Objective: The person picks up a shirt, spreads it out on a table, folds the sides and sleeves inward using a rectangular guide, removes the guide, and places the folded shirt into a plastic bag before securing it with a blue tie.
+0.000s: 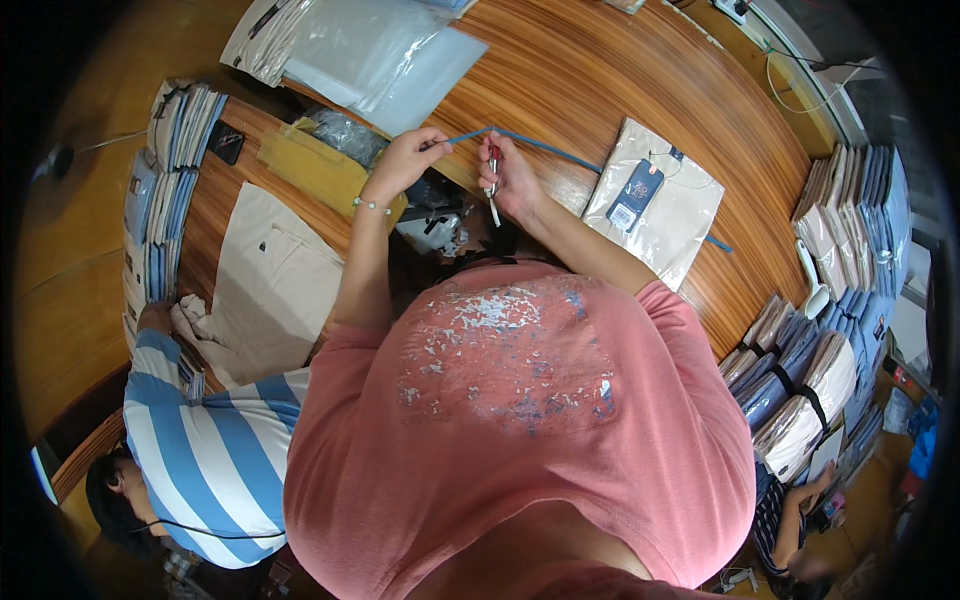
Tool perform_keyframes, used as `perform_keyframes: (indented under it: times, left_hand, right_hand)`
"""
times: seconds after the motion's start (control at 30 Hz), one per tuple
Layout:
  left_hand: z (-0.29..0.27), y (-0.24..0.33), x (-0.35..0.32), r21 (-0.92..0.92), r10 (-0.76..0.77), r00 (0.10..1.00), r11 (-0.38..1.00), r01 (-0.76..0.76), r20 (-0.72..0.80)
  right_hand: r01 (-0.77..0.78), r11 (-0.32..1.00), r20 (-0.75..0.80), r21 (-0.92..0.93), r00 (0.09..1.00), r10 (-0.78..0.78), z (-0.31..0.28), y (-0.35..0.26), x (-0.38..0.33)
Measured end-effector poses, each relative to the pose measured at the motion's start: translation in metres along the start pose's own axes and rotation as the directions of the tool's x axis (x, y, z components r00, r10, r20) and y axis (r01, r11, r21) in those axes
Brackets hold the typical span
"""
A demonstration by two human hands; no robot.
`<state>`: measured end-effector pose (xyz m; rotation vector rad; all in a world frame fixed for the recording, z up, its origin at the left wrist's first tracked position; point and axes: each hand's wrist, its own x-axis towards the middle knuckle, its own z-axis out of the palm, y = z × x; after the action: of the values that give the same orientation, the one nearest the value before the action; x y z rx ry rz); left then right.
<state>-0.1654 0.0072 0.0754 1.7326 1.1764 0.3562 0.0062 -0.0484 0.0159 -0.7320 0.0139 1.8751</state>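
Note:
My left hand, with a beaded bracelet at its wrist, pinches one end of a narrow blue strap. At the strap's bend is my right hand, its fingers closed around a small tool with a red part and a pale lower end; I cannot make out its kind. From there the strap runs under a folded beige garment in a clear plastic bag, and its other end shows past the bag's right side. A dark blue hang tag lies on the bag.
A yellow taped box and clear plastic bags lie left and ahead. Bagged garment stacks line the right edge. At left, a person in a striped shirt bends by a beige garment; another person is lower right.

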Motion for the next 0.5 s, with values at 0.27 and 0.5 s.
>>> perform_keyframes:
  times: [0.27,0.5]
  left_hand:
    - [-0.015,-0.005,-0.007,0.051,-0.022,0.998,0.999,0.019,0.060]
    - [-0.015,0.042,-0.021,0.649,-0.054,0.995,0.755,0.092,-0.079]
  right_hand:
    - [-0.016,1.000,0.065,0.012,0.998,0.015,-0.001,-0.010,0.001]
    - [0.315,0.867,-0.025,-0.385,0.936,-0.352,-0.028,-0.092,-0.070]
